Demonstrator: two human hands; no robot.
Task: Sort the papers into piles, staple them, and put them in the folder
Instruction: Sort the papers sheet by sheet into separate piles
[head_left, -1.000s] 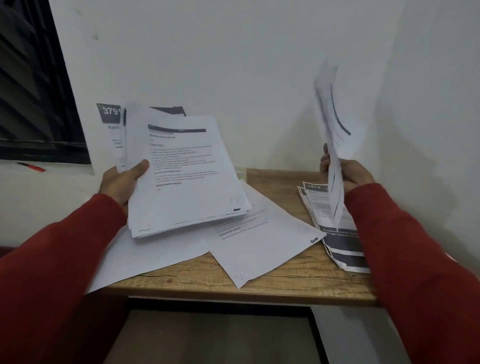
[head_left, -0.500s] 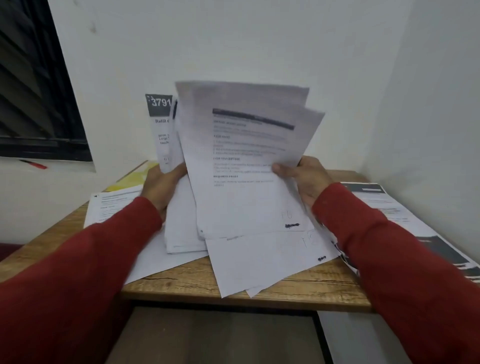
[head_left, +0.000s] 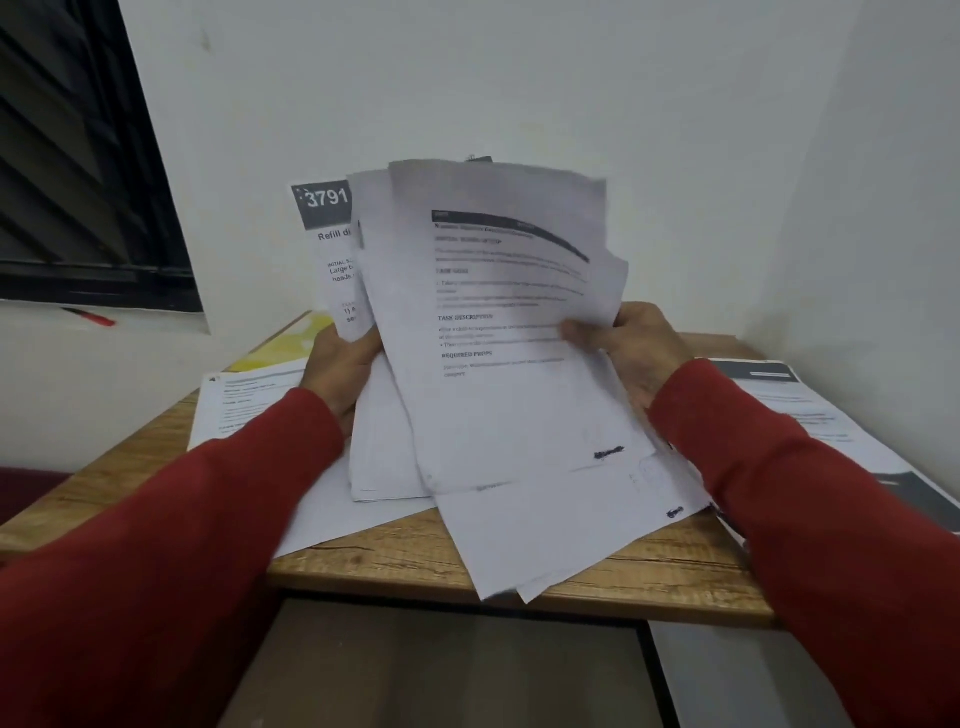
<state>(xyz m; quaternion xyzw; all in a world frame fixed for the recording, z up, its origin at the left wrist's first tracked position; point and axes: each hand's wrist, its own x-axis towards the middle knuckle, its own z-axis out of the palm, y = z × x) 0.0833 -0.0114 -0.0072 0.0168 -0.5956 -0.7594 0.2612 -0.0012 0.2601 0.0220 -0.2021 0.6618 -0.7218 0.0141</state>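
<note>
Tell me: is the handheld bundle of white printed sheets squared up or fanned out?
Fanned out: the bundle of white printed sheets shows staggered top edges, with the "3791" page sticking out left.

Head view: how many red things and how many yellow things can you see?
Red sleeves: 2
Red pen: 1
Yellow folder: 1
Total: 4
</note>
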